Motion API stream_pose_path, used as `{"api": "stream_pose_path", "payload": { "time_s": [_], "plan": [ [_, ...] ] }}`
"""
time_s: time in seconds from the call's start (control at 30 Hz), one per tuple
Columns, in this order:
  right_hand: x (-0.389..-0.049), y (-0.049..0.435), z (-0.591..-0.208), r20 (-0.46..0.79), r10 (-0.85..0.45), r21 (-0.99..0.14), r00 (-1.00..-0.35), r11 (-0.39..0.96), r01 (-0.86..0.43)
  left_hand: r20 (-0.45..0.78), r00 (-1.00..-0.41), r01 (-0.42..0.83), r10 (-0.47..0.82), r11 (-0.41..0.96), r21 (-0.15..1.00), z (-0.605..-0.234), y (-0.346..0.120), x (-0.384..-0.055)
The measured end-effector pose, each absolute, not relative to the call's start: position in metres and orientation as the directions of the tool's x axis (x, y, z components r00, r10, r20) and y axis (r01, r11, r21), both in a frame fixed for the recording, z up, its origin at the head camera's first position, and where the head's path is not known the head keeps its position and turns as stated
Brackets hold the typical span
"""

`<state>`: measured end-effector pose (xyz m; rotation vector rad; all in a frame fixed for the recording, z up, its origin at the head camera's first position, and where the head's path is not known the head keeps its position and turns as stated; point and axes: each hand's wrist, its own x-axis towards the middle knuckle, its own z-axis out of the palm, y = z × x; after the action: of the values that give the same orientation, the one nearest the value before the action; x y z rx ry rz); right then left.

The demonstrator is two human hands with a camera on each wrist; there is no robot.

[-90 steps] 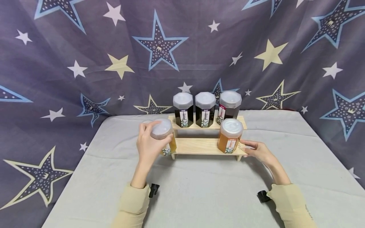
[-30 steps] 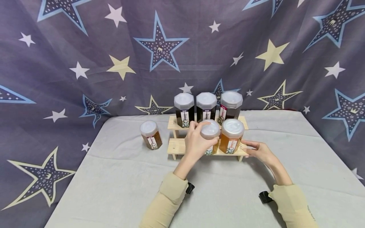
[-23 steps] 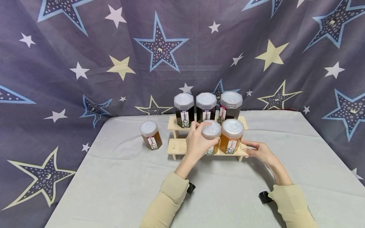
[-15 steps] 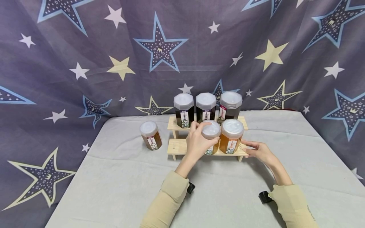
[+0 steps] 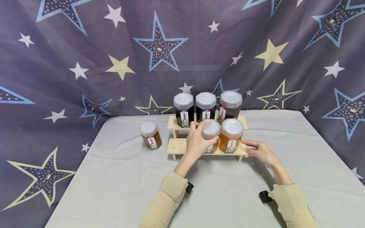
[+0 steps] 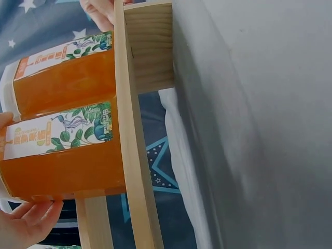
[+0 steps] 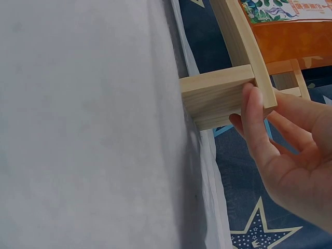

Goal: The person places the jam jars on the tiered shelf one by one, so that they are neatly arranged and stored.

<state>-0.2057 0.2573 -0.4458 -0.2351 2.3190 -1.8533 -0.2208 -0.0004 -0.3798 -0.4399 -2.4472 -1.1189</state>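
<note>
My left hand (image 5: pixel 196 139) grips an amber jar (image 5: pixel 210 129) with a frosted lid, fingers and thumb curled around it. That jar stands upright on the lower step of a wooden two-tier rack (image 5: pixel 178 146), close against an orange jar (image 5: pixel 230 139) on its right. The left wrist view shows fingers (image 6: pixel 35 220) against the held jar's side (image 6: pixel 67 174). At the rack's right end, my right hand (image 5: pixel 259 151) pinches the lower board; in the right wrist view its thumb and fingers are around the board's end (image 7: pixel 264 96).
Three dark jars, at left (image 5: pixel 183 109), middle (image 5: pixel 206 106) and right (image 5: pixel 230 104), stand on the upper step. A brown jar (image 5: pixel 151 136) stands on the grey cloth-covered table (image 5: pixel 114 177), left of the rack. Behind hangs a star-patterned curtain (image 5: pixel 199 57).
Since three seconds ago my left hand has carried the amber jar rightward from the rack's left end to beside the orange jar, uncovering the brown jar. The right hand has stayed put.
</note>
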Motion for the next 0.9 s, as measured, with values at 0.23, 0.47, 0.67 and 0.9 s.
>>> {"api": "stream_pose_path", "payload": {
  "time_s": [0.23, 0.47, 0.67, 0.9],
  "plan": [
    [-0.206, 0.257, -0.445, -0.026, -0.224, -0.974, -0.974, 0.223, -0.025, 0.493, -0.861, 0.454, 0.123, 0.623, 0.637, -0.380, -0.001, -0.221],
    [-0.209, 0.265, -0.455, 0.030, -0.246, -0.973, -0.969, 0.216, -0.085, 0.459, -0.873, 0.449, 0.166, 0.641, 0.622, -0.377, -0.002, -0.220],
    [-0.211, 0.267, -0.460, 0.028, -0.251, -0.975, -0.968, 0.206, -0.081, 0.377, -0.880, 0.469, 0.288, 0.651, 0.598, -0.369, -0.014, -0.217],
    [-0.208, 0.263, -0.453, -0.001, -0.239, -0.972, -0.971, 0.228, -0.055, 0.399, -0.855, 0.518, 0.333, 0.607, 0.603, -0.362, -0.031, -0.209]
  ]
}}
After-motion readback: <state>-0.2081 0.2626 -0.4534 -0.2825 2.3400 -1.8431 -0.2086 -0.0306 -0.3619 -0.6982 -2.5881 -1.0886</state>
